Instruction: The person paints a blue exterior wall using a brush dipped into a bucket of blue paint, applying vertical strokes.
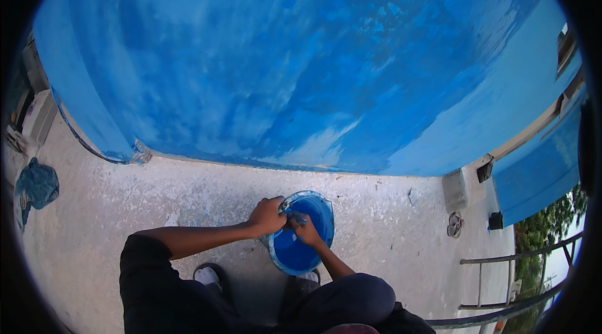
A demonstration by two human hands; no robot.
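A bucket with blue paint inside stands on the floor in front of me, its rim and walls smeared with blue. My left hand is closed at the left side of the rim and seems to grip it. Over the paint, my right hand reaches in from the lower right with fingers closed. Between those fingers is a small greyish, paint-smeared thing; its kind I cannot make out. Both hands are close together. Beyond the bucket rises a wall streaked in lighter and darker blue.
Pale, paint-spotted floor surrounds the bucket. A blue crumpled cloth or bag lies at far left. A grey block and a small roundish object are at right, near a metal railing. My feet are just behind the bucket.
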